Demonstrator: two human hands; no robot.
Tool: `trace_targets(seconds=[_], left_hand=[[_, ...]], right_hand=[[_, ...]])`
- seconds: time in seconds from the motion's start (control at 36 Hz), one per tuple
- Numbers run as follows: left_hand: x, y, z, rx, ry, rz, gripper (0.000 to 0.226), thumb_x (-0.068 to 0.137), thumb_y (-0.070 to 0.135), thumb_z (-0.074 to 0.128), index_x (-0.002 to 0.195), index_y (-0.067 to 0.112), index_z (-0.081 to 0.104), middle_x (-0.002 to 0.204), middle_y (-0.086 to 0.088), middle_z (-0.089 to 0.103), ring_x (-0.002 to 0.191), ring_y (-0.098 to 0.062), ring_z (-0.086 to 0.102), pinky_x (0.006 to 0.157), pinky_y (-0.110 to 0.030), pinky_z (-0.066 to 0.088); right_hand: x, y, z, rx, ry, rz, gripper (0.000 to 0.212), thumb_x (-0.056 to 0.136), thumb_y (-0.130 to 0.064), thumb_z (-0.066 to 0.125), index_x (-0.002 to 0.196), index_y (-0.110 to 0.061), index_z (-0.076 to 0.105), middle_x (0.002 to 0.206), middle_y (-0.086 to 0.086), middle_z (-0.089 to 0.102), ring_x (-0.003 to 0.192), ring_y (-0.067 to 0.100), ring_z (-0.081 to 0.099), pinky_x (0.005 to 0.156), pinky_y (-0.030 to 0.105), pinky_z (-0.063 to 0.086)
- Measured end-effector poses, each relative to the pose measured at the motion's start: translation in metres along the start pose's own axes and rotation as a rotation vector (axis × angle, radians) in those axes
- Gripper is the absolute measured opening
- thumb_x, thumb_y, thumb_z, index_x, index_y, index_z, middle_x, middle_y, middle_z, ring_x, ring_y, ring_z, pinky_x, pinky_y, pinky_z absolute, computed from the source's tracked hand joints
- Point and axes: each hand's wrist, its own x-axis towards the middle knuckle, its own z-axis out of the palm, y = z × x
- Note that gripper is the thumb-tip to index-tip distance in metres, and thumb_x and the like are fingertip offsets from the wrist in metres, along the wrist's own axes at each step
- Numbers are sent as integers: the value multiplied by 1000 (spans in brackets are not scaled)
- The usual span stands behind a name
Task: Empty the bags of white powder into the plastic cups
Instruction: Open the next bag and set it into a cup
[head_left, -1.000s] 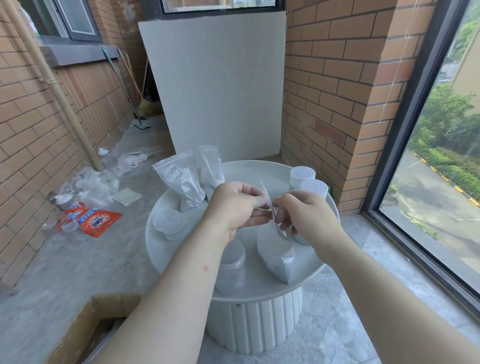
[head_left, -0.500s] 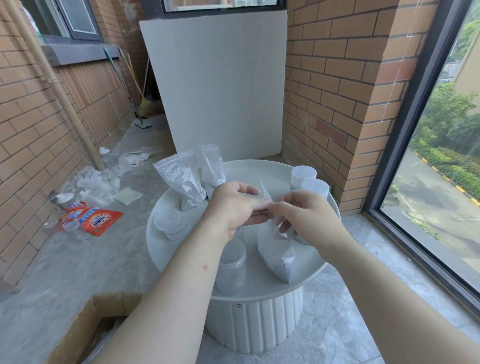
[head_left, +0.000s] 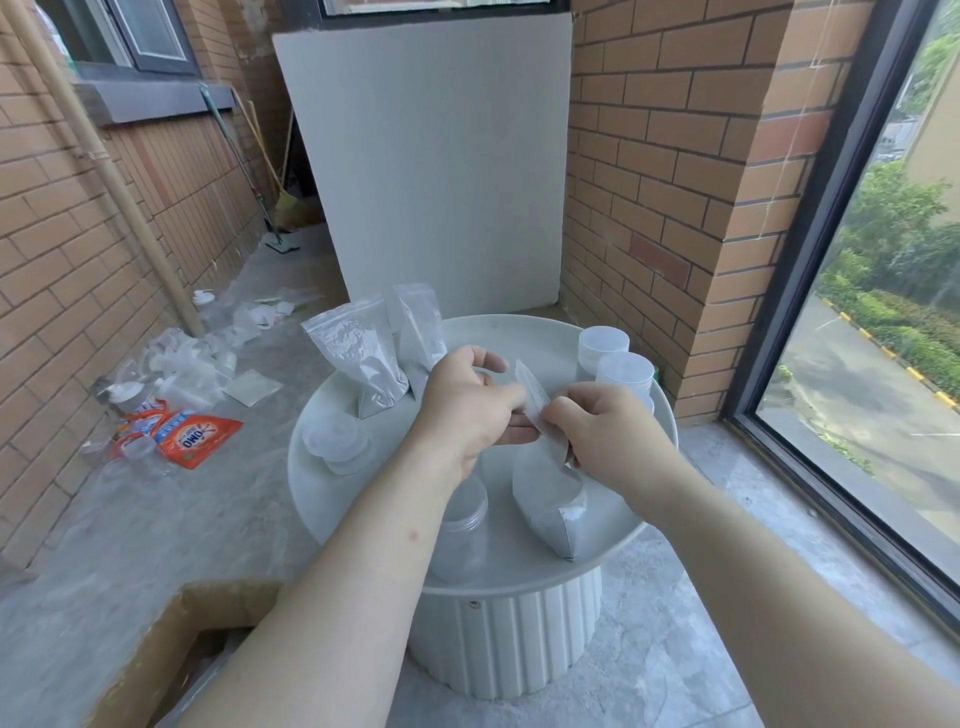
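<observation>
Centrally, the left hand and right hand are pinching opposite lips of the powder bag, which is standing on the round table just beside the open cup. Judged best: pulling the seal apart evenly while keeping the bag upright, so nothing spills. Two further bags are standing behind; the left forearm is overhanging the cup, crowding the pour.

Left grip and right grip meet ahead of the body, nearly touching, each seemingly pinching.
</observation>
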Motion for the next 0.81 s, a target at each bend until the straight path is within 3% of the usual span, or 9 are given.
trace_targets(seconds=[0.11,0.25,0.39,0.47,0.56,0.64,0.72,0.81], left_hand=[[1,-4,2,23,74,55,34,76,-15,55,90,14,43,81,-9,41,51,-20,54,54,-36,59],[2,-5,4,55,143,100,39,69,-15,54,84,15,36,72,-3,35,48,-19,44,55,-46,61],[0,0,-4,106,207,128,41,69,-7,57,84,19,30,84,-7,28,47,-30,63,57,-62,56],[1,8,-16,179,268,208,38,71,-3,61,80,17,31,77,-7,37,51,-35,70,52,-51,58],[-2,14,-22,285,247,266,34,70,-1,60,78,16,32,69,-7,44,47,-28,70,54,-53,57],[-4,17,-24,401,237,268,31,70,1,59,76,17,33,54,0,47,46,-24,69,55,-45,56],[-5,20,-24,449,242,257,27,70,3,58,76,17,36,46,0,54,45,-22,69,54,-33,48],[-8,22,-21,494,253,294,22,70,5,57,76,17,39,49,-4,59,45,-21,69,54,-34,52]], right_hand=[[0,2,4,56,-3,-4,36,90,-7,55,55,-12,51,44,-7,48,42,8,43,47,17,40],[1,6,8,78,10,17,38,89,-9,56,52,-14,47,50,-2,51,48,15,43,55,23,40],[6,1,2,192,95,94,28,90,-7,48,65,-7,61,54,0,63,52,15,56,62,28,46],[9,3,-13,-21,219,17,27,88,-13,50,67,0,61,54,-1,67,47,7,52,60,27,41],[8,2,-20,-137,268,-39,29,86,-15,52,73,8,63,61,5,70,56,15,53,56,26,39],[10,3,-22,-240,348,-88,33,84,-20,53,77,12,59,70,19,69,61,27,53,61,39,51],[11,3,-23,-287,388,-101,36,82,-24,53,76,12,56,77,26,67,61,22,47,65,44,55],[9,1,-21,-277,375,-96,38,80,-25,51,74,12,54,77,27,66,60,20,46,63,44,54]])
